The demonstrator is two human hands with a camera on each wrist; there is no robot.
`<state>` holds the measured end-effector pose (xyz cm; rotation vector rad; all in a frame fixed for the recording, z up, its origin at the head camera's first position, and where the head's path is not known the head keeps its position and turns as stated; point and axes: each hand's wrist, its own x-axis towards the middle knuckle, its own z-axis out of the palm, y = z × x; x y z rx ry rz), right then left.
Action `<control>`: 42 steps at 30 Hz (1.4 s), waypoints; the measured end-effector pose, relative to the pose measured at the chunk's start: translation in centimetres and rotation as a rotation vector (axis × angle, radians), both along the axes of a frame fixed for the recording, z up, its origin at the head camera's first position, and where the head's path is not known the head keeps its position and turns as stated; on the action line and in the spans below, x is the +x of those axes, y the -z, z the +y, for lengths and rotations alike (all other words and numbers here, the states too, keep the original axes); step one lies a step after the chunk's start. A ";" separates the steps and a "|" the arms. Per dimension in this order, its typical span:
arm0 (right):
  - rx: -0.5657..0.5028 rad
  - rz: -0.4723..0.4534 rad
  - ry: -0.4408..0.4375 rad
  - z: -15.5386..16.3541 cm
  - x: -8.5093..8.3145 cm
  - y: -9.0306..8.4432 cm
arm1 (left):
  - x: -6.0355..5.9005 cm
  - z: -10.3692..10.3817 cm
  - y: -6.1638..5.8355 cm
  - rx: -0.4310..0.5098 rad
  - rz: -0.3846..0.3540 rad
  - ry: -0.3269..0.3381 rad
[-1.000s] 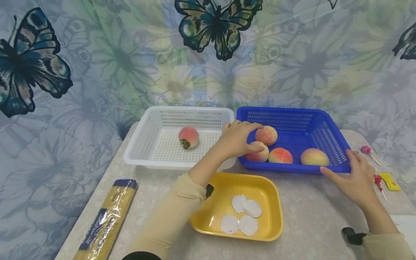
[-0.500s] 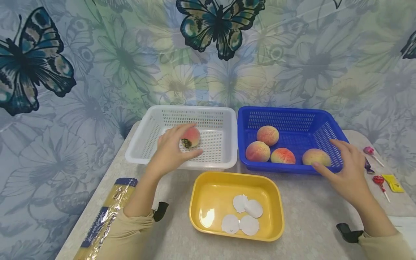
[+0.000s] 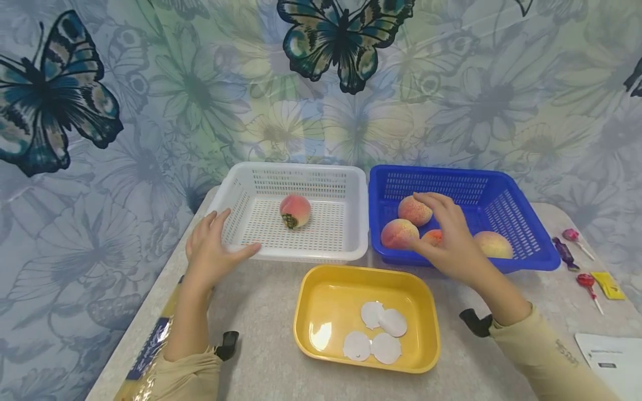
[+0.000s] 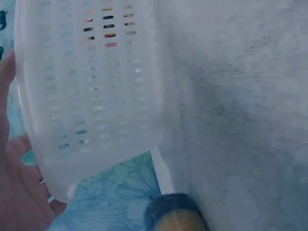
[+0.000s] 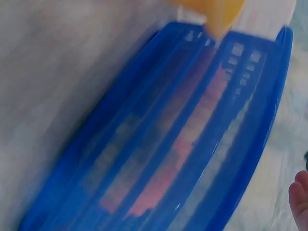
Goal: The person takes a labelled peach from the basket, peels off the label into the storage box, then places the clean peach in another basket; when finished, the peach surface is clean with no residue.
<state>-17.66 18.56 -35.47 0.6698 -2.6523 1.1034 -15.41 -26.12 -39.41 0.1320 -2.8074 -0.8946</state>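
My left hand (image 3: 208, 256) rests at the front left corner of the white basket (image 3: 296, 255), fingers and thumb spread along its rim. In the left wrist view the hand (image 4: 24, 187) lies beside the basket's perforated wall (image 4: 101, 96). One pink peach (image 3: 295, 211) with a dark patterned patch sits inside. My right hand (image 3: 453, 245) hovers over the blue basket (image 3: 521, 223), fingers apart, holding nothing. A peach (image 3: 413, 210) and another peach (image 3: 398, 234) lie by its fingertips. It partly hides a redder peach (image 3: 432, 238); a yellowish peach (image 3: 493, 245) lies to the right.
In front, a yellow tray (image 3: 326, 289) bears several white discs (image 3: 386, 348). Lollipops (image 3: 585, 280) and wrapped candies (image 3: 608, 285) lie at the right. A shiny golden package (image 3: 150, 345) is partly behind the left arm. A patterned cloth (image 3: 200, 111) hangs behind.
My left hand has swung left from the blue basket, across the white one, to its left corner. The right hand has moved left from the blue basket's right corner to over the peaches.
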 end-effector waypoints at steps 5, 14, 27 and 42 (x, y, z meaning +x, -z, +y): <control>0.024 -0.014 -0.088 -4.0 -1.3 0.0 | 0.1 -0.4 1.1 -0.001 -0.014 -0.029; 0.049 -0.041 -0.179 -10.1 -3.9 0.5 | 0.0 -0.7 1.8 -0.003 -0.001 -0.043; 0.110 -0.180 -0.225 -16.2 -6.4 2.3 | 0.0 -0.9 2.1 -0.001 -0.014 -0.040; 0.199 -0.207 -0.177 -20.8 -8.7 4.9 | 0.2 -1.2 2.2 -0.014 0.011 -0.031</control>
